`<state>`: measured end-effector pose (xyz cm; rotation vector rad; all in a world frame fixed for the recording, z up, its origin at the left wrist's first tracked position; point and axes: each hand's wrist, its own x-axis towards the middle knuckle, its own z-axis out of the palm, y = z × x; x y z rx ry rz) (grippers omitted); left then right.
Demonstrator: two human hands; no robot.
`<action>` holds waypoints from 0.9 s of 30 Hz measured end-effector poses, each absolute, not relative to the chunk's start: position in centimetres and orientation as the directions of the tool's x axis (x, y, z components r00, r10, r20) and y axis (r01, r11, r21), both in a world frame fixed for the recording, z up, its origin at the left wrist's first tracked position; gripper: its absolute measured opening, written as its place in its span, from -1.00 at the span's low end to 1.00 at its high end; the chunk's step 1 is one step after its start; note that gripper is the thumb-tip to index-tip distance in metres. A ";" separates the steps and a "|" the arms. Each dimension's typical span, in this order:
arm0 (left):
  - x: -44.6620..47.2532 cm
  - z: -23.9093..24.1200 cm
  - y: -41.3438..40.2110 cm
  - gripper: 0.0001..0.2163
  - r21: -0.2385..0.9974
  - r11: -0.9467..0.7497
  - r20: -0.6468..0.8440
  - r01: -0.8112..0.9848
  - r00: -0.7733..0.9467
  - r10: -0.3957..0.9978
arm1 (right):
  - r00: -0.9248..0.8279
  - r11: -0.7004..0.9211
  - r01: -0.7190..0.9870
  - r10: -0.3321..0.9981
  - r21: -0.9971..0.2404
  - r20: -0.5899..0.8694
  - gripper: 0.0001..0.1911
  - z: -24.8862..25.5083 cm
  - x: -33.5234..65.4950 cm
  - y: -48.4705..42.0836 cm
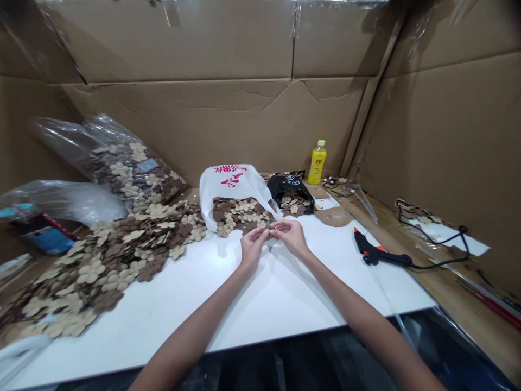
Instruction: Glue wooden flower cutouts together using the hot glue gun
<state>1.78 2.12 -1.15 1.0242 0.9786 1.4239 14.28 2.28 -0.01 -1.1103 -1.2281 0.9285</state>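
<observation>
My left hand [253, 245] and my right hand [290, 237] meet fingertip to fingertip above the white board [244, 304]. Both are closed in a pinch, and whatever sits between the fingers is too small or hidden to name. Just beyond them a white plastic bag [232, 183] lies with its mouth toward me, and beige and brown flower-shaped pieces [244, 213] spill out of it. A black plastic bag [288, 185] beside it holds more such pieces. To the right of my hands, a black glue gun with an orange tip [376, 255] rests on the board.
A big heap of flower pieces [122, 255] covers the left side, below a clear bag [130, 163] of more. A yellow bottle [317, 163] stands at the back. The glue gun's black cord [442, 265] runs right. Cardboard walls [228, 119] enclose the table.
</observation>
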 end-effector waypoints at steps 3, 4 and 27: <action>1.8 -1.1 2.2 -0.66 0.957 -0.090 0.078 -0.277 -0.053 0.996 | 0.133 0.228 0.047 0.964 -0.973 0.232 -0.74 0.0 14.3 2.2; 1.8 -1.1 2.2 -0.66 0.956 -0.095 0.083 -0.277 -0.054 0.995 | 0.130 0.223 0.044 0.965 -0.974 0.227 -0.74 0.1 14.2 2.1; 1.7 -1.5 2.2 -0.71 0.973 -0.169 0.146 -0.156 -0.147 0.978 | -0.054 0.084 -0.255 0.993 -0.963 0.101 -0.66 -0.7 13.0 1.4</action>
